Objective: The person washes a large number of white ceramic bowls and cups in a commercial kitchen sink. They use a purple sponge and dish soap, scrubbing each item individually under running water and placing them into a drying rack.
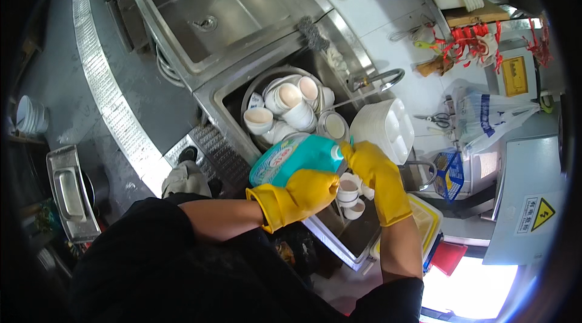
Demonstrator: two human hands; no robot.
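A large teal detergent jug (276,162) with a pale label lies tilted over the near side of the sink, its white neck pointing right. My left hand (306,192), in a yellow rubber glove, is closed at the jug's lower side, where the handle is hidden by the fingers. My right hand (376,171), also gloved in yellow, has its fingers closed at the jug's cap end. Beyond the jug, white bowls and cups (290,97) are heaped in a round basin (248,89) in the sink. Several small white cups (348,192) stand below the jug's neck.
A stack of white divided trays (382,126) stands right of the sink, by a curved faucet (388,77). Farther off is another steel sink (212,13). Scissors (439,120), a blue basket (448,174) and a plastic bag (491,114) are along the right.
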